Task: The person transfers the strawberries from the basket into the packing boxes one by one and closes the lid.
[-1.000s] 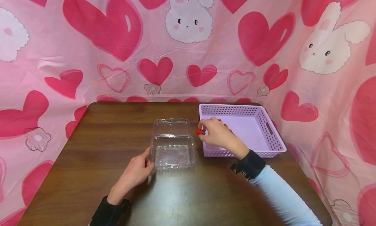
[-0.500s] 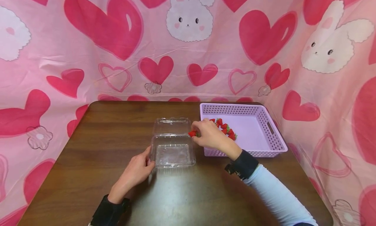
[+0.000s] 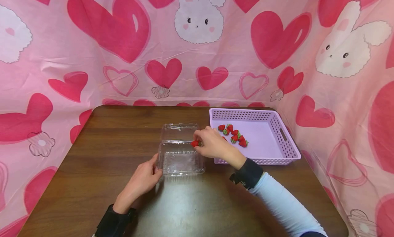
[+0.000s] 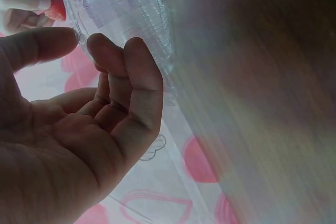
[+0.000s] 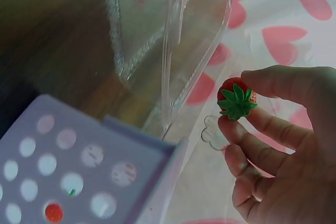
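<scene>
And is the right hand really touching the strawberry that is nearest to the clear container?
Touching. The right wrist view shows the right hand pinching the strawberry between thumb and fingers.

1. A small, screened-off recording booth is suggested; whether a home, a shop or an office lies beyond cannot be told.
2. The table (image 3: 92,168) is enclosed at the back and on both sides by cloth (image 3: 187,54), hung in visible folds and creases.
3. Large hearts (image 3: 110,28), rabbits (image 3: 198,25) and flowers (image 3: 160,92) are printed on it in pink, red and white, and parts of the same print are caught in both wrist views.
4. The tabletop is finished in dark wood grain.
5. Everyday goods are set out there: a lilac basket (image 3: 240,114) with strawberries (image 3: 235,132), and a clear box (image 3: 181,168).
6. Black bands (image 3: 247,173) are worn on both arms (image 3: 286,199).
</scene>
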`<state>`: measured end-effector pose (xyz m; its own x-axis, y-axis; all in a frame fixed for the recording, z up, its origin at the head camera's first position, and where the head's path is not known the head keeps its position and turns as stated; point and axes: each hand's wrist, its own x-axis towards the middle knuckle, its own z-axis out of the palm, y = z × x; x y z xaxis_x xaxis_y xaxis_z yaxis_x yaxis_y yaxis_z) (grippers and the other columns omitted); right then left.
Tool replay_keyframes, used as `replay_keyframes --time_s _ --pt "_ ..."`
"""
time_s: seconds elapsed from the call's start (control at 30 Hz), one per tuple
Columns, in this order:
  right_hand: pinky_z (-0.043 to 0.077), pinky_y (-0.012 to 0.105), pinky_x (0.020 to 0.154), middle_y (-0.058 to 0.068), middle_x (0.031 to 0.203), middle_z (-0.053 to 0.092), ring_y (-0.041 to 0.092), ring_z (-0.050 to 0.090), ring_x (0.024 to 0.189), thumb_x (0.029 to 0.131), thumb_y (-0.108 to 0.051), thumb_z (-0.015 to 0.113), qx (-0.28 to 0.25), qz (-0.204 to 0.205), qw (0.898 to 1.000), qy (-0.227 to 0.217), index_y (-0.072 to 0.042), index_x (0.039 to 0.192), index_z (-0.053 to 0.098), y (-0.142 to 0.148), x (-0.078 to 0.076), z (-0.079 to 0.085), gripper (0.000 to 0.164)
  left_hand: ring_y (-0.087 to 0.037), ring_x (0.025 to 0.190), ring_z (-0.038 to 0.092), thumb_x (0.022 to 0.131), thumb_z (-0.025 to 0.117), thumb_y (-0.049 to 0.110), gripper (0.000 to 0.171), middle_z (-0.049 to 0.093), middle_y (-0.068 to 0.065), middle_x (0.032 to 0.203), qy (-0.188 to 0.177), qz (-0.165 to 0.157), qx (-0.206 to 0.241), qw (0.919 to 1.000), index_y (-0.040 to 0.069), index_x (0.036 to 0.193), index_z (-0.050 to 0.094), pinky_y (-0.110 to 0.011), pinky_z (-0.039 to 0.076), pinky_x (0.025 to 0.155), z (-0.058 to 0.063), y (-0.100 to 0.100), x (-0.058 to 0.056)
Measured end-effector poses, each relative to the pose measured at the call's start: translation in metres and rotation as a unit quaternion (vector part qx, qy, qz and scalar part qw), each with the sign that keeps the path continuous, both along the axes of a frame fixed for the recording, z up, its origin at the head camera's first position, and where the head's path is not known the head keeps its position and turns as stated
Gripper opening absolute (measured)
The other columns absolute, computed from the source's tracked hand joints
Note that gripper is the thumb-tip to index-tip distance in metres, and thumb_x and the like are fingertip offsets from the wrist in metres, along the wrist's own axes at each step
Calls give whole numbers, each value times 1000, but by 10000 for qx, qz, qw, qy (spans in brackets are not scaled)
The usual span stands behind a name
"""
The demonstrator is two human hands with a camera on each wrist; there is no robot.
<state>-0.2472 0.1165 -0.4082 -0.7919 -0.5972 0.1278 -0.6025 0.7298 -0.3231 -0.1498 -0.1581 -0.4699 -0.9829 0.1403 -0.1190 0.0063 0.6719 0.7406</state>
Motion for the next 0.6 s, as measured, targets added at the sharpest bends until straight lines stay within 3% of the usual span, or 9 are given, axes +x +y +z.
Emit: replay_keyframes --time_s 0.6 --pt "44 42 85 0 87 70 22 57 90 88 -19 86 -71 299 9990 -330 -11 102 72 -23 0 -15 21 -17 59 47 98 63 10 71 47 -2 71 65 -12 -16 10000 0 162 36 -29 38 50 -2 1 0"
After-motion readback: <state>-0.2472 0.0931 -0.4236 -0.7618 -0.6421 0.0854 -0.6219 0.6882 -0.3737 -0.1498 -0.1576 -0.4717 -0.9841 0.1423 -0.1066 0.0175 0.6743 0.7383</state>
